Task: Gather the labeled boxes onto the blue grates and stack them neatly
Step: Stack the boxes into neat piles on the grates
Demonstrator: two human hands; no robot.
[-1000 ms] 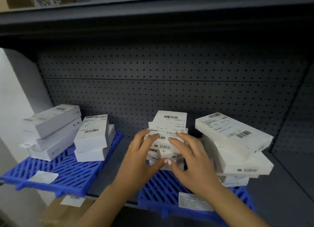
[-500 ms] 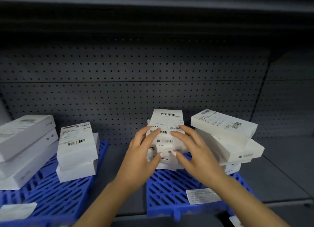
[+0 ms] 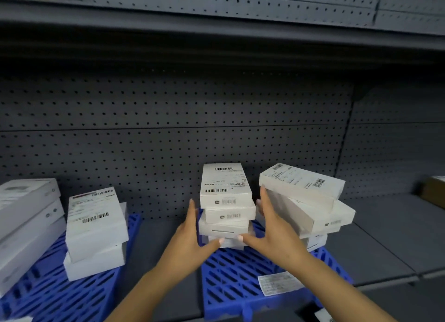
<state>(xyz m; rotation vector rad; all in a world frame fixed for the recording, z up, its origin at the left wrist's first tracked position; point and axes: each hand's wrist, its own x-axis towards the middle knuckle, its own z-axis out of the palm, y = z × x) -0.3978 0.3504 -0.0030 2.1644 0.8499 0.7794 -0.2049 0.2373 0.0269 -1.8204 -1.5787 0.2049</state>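
Note:
A stack of several white labeled boxes point(image 3: 225, 201) stands on the right blue grate point(image 3: 231, 280). My left hand point(image 3: 190, 247) presses flat against the stack's left side, and my right hand point(image 3: 272, 235) presses its right side. Both thumbs touch the front of the lowest boxes. The fingers are straight. A second, skewed pile of white boxes point(image 3: 310, 201) leans just right of my right hand on the same grate. On the left blue grate point(image 3: 72, 295) sit two piles of white boxes point(image 3: 96, 230), one of them point(image 3: 26, 223) at the frame's left edge.
The grates lie on a grey metal shelf point(image 3: 375, 237) with a perforated back panel point(image 3: 168, 134). Another shelf point(image 3: 216, 32) hangs overhead. A loose paper label point(image 3: 279, 283) lies on the right grate's front. A brown carton point(image 3: 433, 191) shows at the far right.
My hands slid from the front of the middle stack to its two sides, uncovering the box fronts. The view shifted right and closer.

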